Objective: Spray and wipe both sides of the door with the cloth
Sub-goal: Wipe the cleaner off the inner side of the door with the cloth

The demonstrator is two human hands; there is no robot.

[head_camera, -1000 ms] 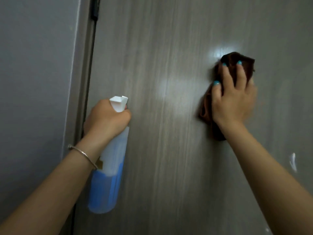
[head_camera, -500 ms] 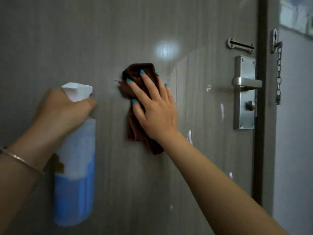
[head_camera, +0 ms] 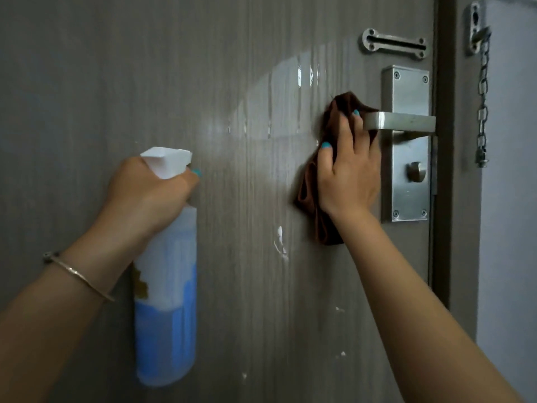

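Two hands are working at a grey wood-grain door. The right hand is pressing a brown cloth flat against the door face, fingers lying mostly straight over the fabric, thumb spread to the left; the cloth is bunching above the fingertips and hanging below the wrist. The fingertips are reaching up to the free end of the metal lever handle, touching or just beside it, cannot tell which. The cloth is sitting just left of the steel lock plate. The left hand is gripping the neck of a spray bottle, fingers curling round under the white trigger head, one fingertip lying at the front of it. The bottle is hanging upright close to the door, blue liquid filling roughly its lower half. A thin bangle is sitting on the left wrist. A wet streaky patch is glistening on the door left of the handle, and white foam spots are clinging lower down. A chain slot plate is sitting above the handle; a door chain is dangling from the frame at right.
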